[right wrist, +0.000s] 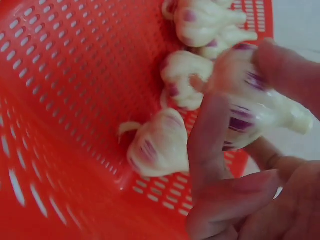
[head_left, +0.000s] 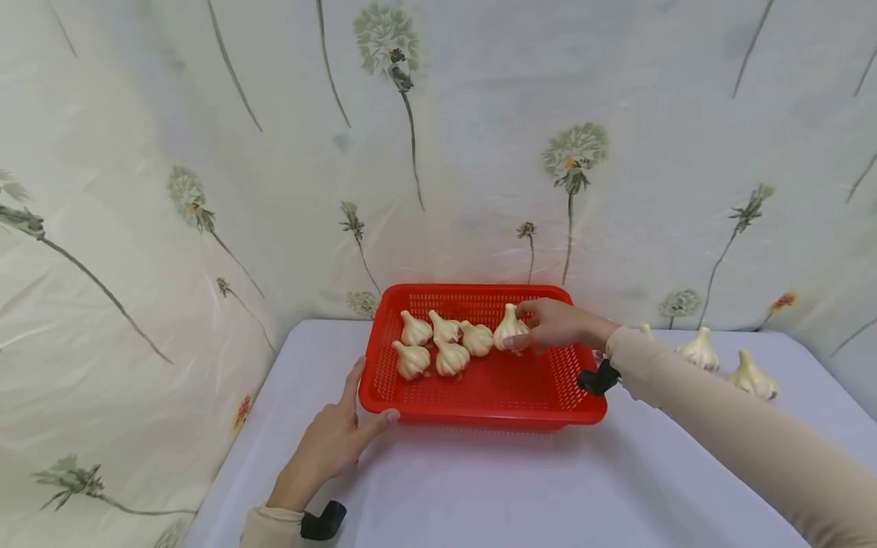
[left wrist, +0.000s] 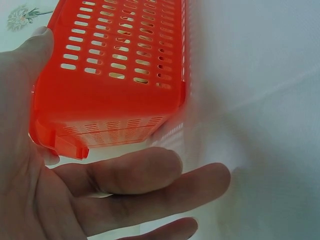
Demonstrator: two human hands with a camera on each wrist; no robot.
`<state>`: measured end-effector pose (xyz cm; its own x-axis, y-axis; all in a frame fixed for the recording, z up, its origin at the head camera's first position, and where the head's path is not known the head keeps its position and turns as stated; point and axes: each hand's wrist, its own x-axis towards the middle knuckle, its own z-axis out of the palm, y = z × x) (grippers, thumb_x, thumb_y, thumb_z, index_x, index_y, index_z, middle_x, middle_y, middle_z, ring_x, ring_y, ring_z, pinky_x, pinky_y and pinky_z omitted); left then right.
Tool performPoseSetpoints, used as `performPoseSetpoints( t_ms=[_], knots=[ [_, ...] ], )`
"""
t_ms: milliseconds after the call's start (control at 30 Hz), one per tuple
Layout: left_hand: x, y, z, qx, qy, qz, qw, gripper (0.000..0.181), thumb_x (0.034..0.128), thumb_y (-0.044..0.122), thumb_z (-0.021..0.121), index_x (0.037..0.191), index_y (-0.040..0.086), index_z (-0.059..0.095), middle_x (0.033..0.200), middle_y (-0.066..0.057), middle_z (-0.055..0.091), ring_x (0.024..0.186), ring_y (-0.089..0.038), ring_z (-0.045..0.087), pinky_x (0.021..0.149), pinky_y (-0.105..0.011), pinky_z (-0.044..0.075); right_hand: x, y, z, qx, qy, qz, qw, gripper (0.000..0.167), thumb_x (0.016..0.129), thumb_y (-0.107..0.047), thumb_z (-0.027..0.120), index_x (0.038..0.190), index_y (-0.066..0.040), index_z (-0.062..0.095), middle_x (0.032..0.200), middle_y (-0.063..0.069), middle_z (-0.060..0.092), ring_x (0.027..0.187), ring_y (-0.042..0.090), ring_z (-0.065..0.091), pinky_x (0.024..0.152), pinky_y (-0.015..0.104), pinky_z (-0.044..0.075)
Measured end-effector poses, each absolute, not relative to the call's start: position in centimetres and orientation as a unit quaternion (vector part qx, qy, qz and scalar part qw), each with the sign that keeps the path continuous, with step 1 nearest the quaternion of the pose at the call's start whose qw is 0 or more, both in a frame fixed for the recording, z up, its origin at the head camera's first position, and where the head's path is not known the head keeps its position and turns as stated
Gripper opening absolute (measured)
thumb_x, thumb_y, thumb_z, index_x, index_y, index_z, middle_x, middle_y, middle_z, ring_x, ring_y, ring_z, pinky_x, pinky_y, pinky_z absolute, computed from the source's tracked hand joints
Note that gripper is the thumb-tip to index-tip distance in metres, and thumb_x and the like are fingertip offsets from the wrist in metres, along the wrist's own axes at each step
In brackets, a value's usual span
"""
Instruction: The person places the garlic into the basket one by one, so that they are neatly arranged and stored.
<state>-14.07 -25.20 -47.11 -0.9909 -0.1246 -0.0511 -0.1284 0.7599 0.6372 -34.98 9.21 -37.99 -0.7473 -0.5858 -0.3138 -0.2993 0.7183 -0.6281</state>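
With my left hand (head_left: 330, 443) spread against the left edge of the basket (head_left: 479, 418), my right hand (head_left: 556, 323) pinches a garlic bulb (head_left: 508, 329) inside it, apparently mid-placement, likely calling next for gentle release.

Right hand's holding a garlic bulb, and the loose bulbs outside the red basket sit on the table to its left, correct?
Not quite: the loose bulbs sit on the table to the red basket's right, as the head view shows. The right hand is holding a garlic bulb.

At least nine garlic bulbs (head_left: 412, 362), one red basket (head_left: 479, 417), one table (head_left: 479, 495) and two black wrist devices (head_left: 323, 521) show
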Motion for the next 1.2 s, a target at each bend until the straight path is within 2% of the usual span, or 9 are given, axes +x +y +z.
performPoseSetpoints(
  t_ms=[200, 267, 433, 567, 767, 967, 1200],
  knots=[
    [-14.0, -25.2, -47.2, -0.066, 0.941, 0.333, 0.002, 0.108, 0.0894, 0.075, 0.067, 0.171, 0.029, 0.012, 0.059, -0.003, 0.053, 0.05, -0.015, 0.044, 0.048, -0.027, 0.034, -34.7, 8.3, -38.8, -0.229, 0.925, -0.226, 0.204, 0.08, 0.083, -0.053, 0.087, 0.138, -0.001, 0.06, 0.125, 0.015, 0.069, 0.107, 0.028, 0.064, 0.088, 0.041, 0.06],
    [-14.1, -25.2, -47.2, -0.064, 0.941, 0.331, 0.001, 0.108, 0.0898, 0.074, 0.066, 0.171, 0.029, 0.012, 0.059, -0.003, 0.052, 0.049, -0.014, 0.043, 0.048, -0.027, 0.033, -34.8, 8.0, -39.0, -0.225, 0.929, -0.217, 0.197, 0.077, 0.082, -0.054, 0.087, 0.133, -0.001, 0.062, 0.122, 0.015, 0.069, 0.105, 0.028, 0.063, 0.085, 0.04, 0.06],
    [-14.1, -25.2, -47.1, -0.06, 0.942, 0.331, -0.001, 0.107, 0.0901, 0.074, 0.067, 0.171, 0.029, 0.012, 0.059, -0.002, 0.052, 0.049, -0.014, 0.043, 0.048, -0.027, 0.034, -34.9, 7.4, -39.4, -0.226, 0.936, -0.19, 0.192, 0.055, 0.083, -0.055, 0.086, 0.104, -0.007, 0.07, 0.092, 0.009, 0.071, 0.085, 0.022, 0.061, 0.07, 0.03, 0.053],
    [-14.0, -25.3, -47.0, -0.06, 0.941, 0.333, -0.001, 0.108, 0.0898, 0.075, 0.066, 0.171, 0.029, 0.012, 0.059, -0.003, 0.051, 0.05, -0.015, 0.043, 0.048, -0.027, 0.033, -34.9, 6.8, -39.9, -0.224, 0.938, -0.177, 0.195, 0.044, 0.087, -0.055, 0.083, 0.09, -0.012, 0.073, 0.081, 0.007, 0.074, 0.078, 0.018, 0.063, 0.069, 0.028, 0.051],
    [-14.1, -25.2, -47.1, -0.062, 0.94, 0.335, 0.002, 0.108, 0.0893, 0.075, 0.067, 0.171, 0.029, 0.012, 0.06, -0.004, 0.051, 0.051, -0.015, 0.043, 0.049, -0.028, 0.033, -34.9, 5.9, -40.5, -0.221, 0.944, -0.157, 0.186, 0.044, 0.085, -0.056, 0.083, 0.084, -0.013, 0.073, 0.079, 0.008, 0.076, 0.077, 0.019, 0.066, 0.069, 0.029, 0.052],
    [-14.1, -25.4, -47.0, -0.063, 0.941, 0.332, 0.001, 0.108, 0.0889, 0.075, 0.067, 0.171, 0.03, 0.013, 0.059, -0.004, 0.049, 0.052, -0.015, 0.041, 0.049, -0.028, 0.032, -35.1, 4.9, -41.0, -0.207, 0.96, -0.1, 0.157, 0.054, 0.08, -0.065, 0.083, 0.082, -0.014, 0.065, 0.073, 0.003, 0.062, 0.074, 0.02, 0.06, 0.061, 0.03, 0.048],
    [-14.2, -25.4, -46.9, -0.064, 0.94, 0.336, 0.002, 0.107, 0.0894, 0.073, 0.068, 0.171, 0.031, 0.013, 0.06, -0.004, 0.049, 0.053, -0.016, 0.042, 0.05, -0.029, 0.032, -34.9, 4.1, -41.6, -0.203, 0.966, -0.078, 0.14, 0.061, 0.077, -0.071, 0.082, 0.078, -0.013, 0.062, 0.067, 0.003, 0.056, 0.068, 0.02, 0.058, 0.056, 0.031, 0.046]
  ],
)
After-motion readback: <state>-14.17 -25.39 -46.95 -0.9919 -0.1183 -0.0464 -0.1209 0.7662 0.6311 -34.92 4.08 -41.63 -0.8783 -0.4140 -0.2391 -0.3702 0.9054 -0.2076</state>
